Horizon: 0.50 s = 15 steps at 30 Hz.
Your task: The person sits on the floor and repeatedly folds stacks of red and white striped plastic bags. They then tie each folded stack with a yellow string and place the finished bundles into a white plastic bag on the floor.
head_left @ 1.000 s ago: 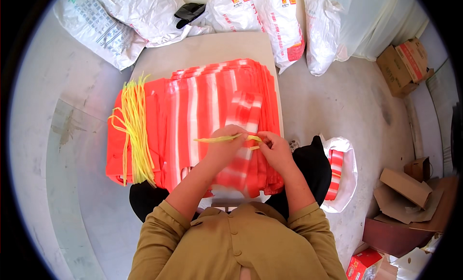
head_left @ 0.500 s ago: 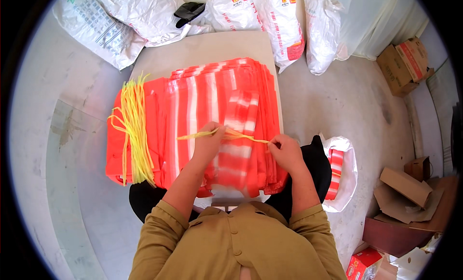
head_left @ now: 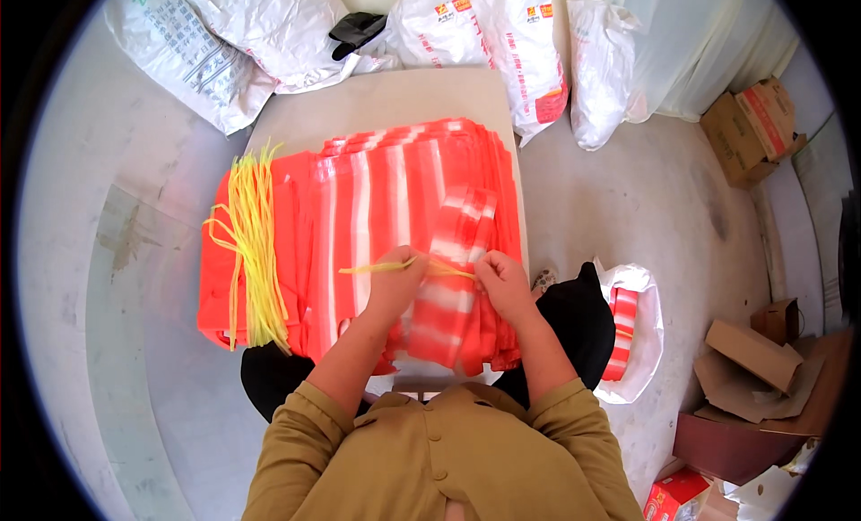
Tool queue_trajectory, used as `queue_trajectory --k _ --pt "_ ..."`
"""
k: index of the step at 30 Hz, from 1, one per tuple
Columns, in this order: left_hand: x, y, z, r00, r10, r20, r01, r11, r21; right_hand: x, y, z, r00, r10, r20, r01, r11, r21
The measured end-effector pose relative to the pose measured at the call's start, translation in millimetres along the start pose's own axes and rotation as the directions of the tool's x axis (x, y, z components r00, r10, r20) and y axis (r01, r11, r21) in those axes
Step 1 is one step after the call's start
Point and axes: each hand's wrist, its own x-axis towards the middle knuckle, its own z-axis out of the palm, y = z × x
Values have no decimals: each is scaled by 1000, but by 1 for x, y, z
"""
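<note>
A folded bundle of red and white striped plastic bags [head_left: 462, 223] lies on a larger stack of the same striped bags [head_left: 377, 185]. Across the bundle's middle runs a yellow plastic strip [head_left: 447, 269]. My left hand [head_left: 397, 277] is closed on it at the bundle's left edge, and the strip's loose end sticks out to the left. At the right edge, my right hand [head_left: 503, 284] pinches the strip near its other end. The bundle's lower part is smeared by motion. A bunch of yellow strips [head_left: 254, 252] rests on plain red bags [head_left: 215, 301] at the left.
The stack sits on a beige tabletop [head_left: 386, 98]. An open white sack [head_left: 644, 342] with striped bundles inside stands right of my knee. Full white sacks [head_left: 525, 59] line the back. Cardboard boxes [head_left: 749, 131] and an opened carton [head_left: 744, 377] are on the right.
My right hand has moved left, close against the bundle, and its strip end no longer stretches out to the right. The bundle has shifted slightly right. My left hand has dropped slightly.
</note>
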Motion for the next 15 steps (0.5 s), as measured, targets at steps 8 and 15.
queue_trajectory --k 8,15 --pt "-34 53 25 895 353 274 -398 908 132 -14 -9 12 985 -169 -34 157 960 -233" --pt "-46 56 27 801 532 274 -591 774 228 -25 -19 12 845 -527 92 533 813 -236"
